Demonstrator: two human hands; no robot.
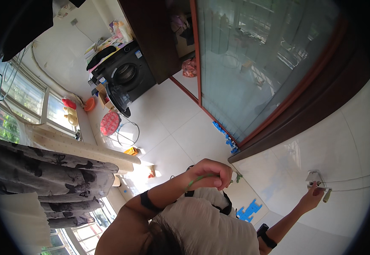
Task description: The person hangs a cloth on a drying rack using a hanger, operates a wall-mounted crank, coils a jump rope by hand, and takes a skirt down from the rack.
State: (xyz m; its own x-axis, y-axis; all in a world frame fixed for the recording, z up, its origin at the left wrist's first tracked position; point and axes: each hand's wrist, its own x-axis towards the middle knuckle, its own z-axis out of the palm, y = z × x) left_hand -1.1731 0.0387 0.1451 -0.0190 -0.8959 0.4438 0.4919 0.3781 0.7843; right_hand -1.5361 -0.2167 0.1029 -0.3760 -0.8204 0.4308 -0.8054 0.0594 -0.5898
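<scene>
My left hand [212,174] is curled in front of my body around a thin green stem or cord [195,182]. One end runs back along my wrist, and a green tuft [238,177] shows past the fingers. Off to the right, my right hand [315,195] has its fingers on a wall-mounted hand-crank winder [314,177]. Its pale crank handle [327,195] hangs just beside the hand, and two thin cables run from the unit along the wall. The fingers partly cover the lower part of the winder.
A black washing machine [130,76] stands with its door open. Nearby are a red-topped stool [110,123] and a cardboard box [102,95]. A sliding glass door [252,70] has blue pieces [225,137] along its foot. Grey patterned cloth [54,175] hangs at the left.
</scene>
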